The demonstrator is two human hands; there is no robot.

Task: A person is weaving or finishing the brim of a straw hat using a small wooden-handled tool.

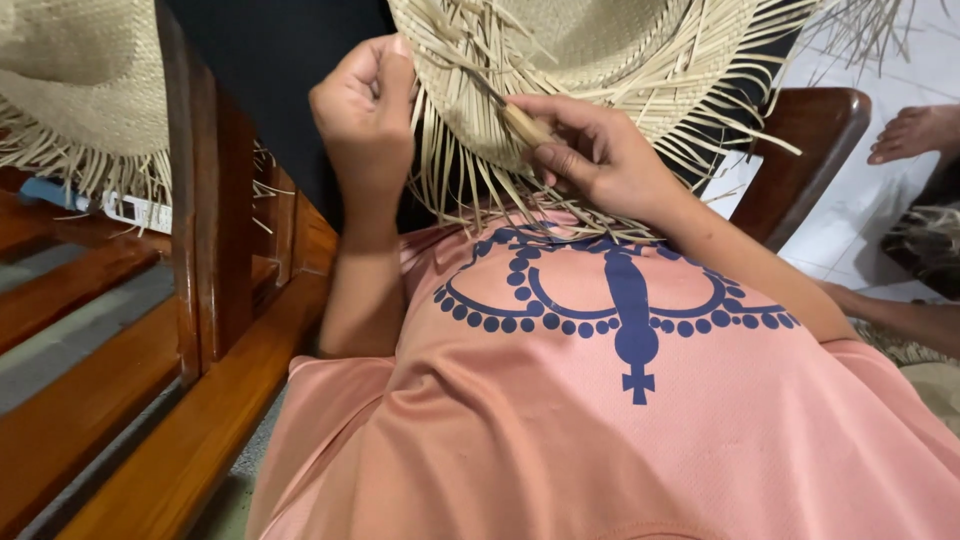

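The right hand (600, 150) pinches a small wooden-handled tool (522, 124), fingers curled, wrist bent upward, its tip among loose straw strands. Just left, the left hand (365, 110) is closed in a fist on the straw hat's (580, 50) frayed edge, forearm upright.

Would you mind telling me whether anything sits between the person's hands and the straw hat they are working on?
Nothing visible does. The left hand grips loose strands at the straw hat brim, and the right hand presses a small wooden-handled tool straight into the weave.
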